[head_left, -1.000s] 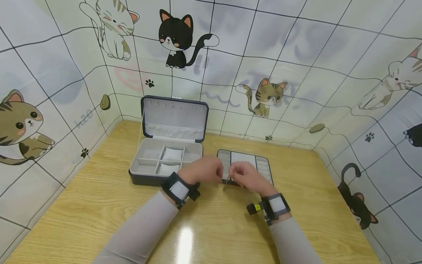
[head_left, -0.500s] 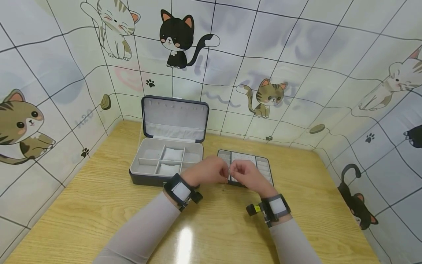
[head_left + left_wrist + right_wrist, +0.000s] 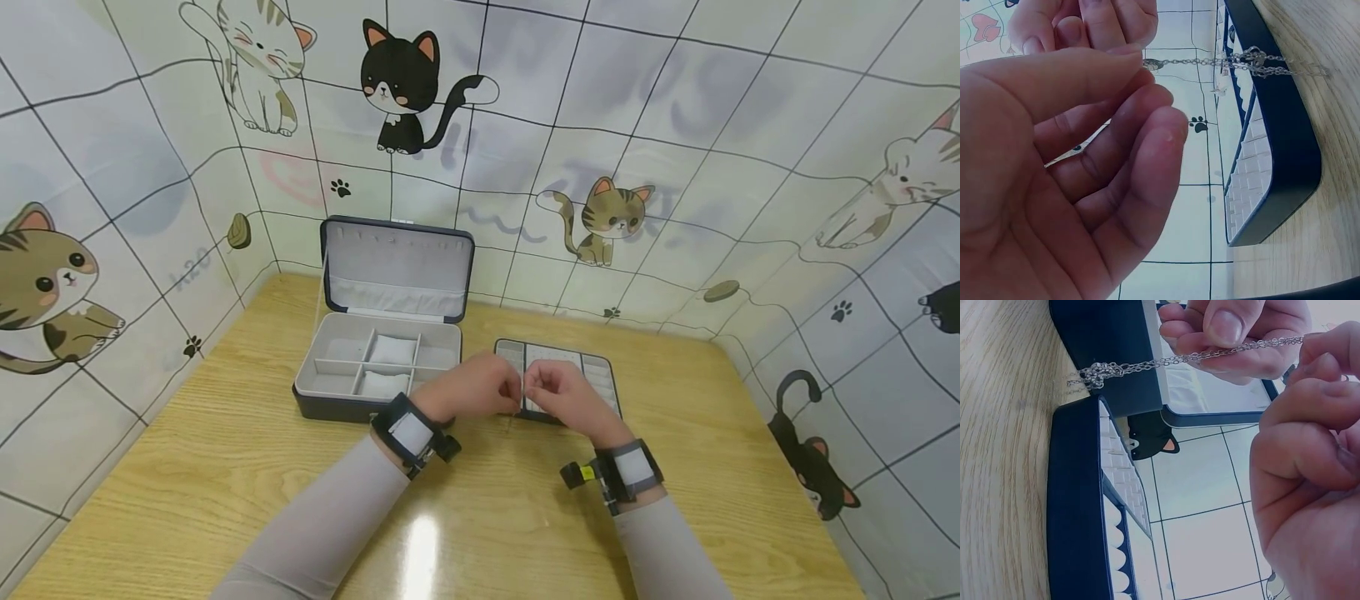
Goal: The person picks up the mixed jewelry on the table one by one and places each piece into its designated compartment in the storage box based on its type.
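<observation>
Both hands meet above the near edge of a shallow jewelry tray. My left hand (image 3: 476,389) pinches the top of a silver chain necklace (image 3: 1250,60) between thumb and index finger. My right hand (image 3: 570,393) is curled close beside it, its fingertips at the upper end of the same chain (image 3: 1210,355). Below the fingers the necklace hangs in doubled strands with a small tangled bunch partway down. The navy tray (image 3: 1075,506) stands just behind the chain, with pale ring rolls and a textured light section inside. Its front is partly hidden by the hands.
An open navy jewelry box (image 3: 330,408) stands left of the tray, its lid (image 3: 397,267) raised against the cat-print wall cloth (image 3: 675,117). Two white cushions (image 3: 392,350) lie in its compartments. Everything stands on a wood-grain table (image 3: 225,467).
My left hand has moved slightly right, bringing its fingertips up to the right hand's. The right hand has barely shifted. The chain now hangs between both hands.
</observation>
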### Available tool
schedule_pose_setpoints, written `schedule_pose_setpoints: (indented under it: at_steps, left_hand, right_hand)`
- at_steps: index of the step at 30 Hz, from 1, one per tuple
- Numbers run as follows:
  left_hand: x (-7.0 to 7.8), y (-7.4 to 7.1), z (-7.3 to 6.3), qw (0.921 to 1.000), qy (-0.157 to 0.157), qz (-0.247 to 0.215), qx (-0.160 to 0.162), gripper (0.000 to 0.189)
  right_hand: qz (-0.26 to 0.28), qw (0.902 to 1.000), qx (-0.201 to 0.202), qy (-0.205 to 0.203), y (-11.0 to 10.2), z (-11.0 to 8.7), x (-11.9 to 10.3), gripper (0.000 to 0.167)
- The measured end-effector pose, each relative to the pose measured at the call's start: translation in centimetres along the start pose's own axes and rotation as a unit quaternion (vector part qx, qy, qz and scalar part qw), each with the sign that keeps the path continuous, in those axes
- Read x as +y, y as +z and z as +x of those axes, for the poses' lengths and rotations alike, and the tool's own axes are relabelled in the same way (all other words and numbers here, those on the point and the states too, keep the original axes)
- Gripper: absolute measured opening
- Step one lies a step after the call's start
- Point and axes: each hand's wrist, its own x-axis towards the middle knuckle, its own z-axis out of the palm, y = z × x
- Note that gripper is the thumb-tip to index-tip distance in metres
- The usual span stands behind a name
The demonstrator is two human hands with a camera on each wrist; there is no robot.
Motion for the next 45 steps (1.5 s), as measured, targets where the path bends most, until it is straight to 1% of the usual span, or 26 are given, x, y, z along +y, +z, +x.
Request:
schedule_pose_setpoints:
  at_steps: [8,15,19,21,23,25,29,31,34,39,42,45]
  left_hand:
    - [0.2,-0.6,-0.2,0.9997,-0.012,-0.022,0.008,0.017]
    - [0.2,-0.5,0.0,0.9991,-0.013,-0.038,0.009,0.009]
    - [0.1,-0.4,0.1,0.9990,-0.011,-0.043,0.007,0.011]
    - [0.1,-0.5,0.1,0.9987,-0.008,-0.049,0.012,0.012]
    - [0.0,-0.6,0.0,0.9981,-0.005,-0.059,0.018,0.012]
    - [-0.1,-0.7,-0.2,0.9972,-0.003,-0.070,0.025,0.013]
    - [-0.4,-0.9,-0.4,0.9958,0.000,-0.082,0.040,0.013]
    - [-0.5,-1.0,-0.5,0.9953,-0.001,-0.084,0.048,0.013]
    - [-0.5,-1.2,-0.7,0.9933,-0.006,-0.097,0.063,0.013]
    - [-0.5,-1.4,-0.8,0.9895,-0.002,-0.115,0.087,0.015]
    - [-0.5,-1.5,-0.8,0.9890,-0.002,-0.117,0.090,0.016]
    - [-0.4,-1.7,-0.8,0.9883,-0.009,-0.122,0.090,0.015]
  right_hand:
    - [0.014,0.9998,0.010,0.010,-0.1,0.0,-0.2,0.007]
    - [0.034,0.9993,0.016,0.009,-0.2,-0.1,-0.4,0.009]
    - [0.044,0.9988,0.021,0.007,-0.2,0.0,-0.5,0.008]
    - [0.051,0.9983,0.026,0.008,-0.2,0.0,-0.5,0.008]
    - [0.058,0.9976,0.036,0.013,-0.1,0.0,-0.5,0.008]
    - [0.065,0.9962,0.055,0.017,0.0,-0.1,-0.4,0.009]
    - [0.079,0.9919,0.100,0.008,0.1,-0.2,0.0,0.008]
    - [0.085,0.9903,0.111,0.002,0.1,-0.1,0.3,0.006]
    - [0.080,0.9917,0.101,0.002,0.2,0.0,0.7,0.007]
    - [0.049,0.9971,0.058,0.002,0.5,0.2,1.4,0.014]
    - [0.049,0.9978,0.044,0.000,0.7,0.3,1.5,0.011]
    - [0.058,0.9974,0.043,-0.001,0.8,0.4,1.5,0.007]
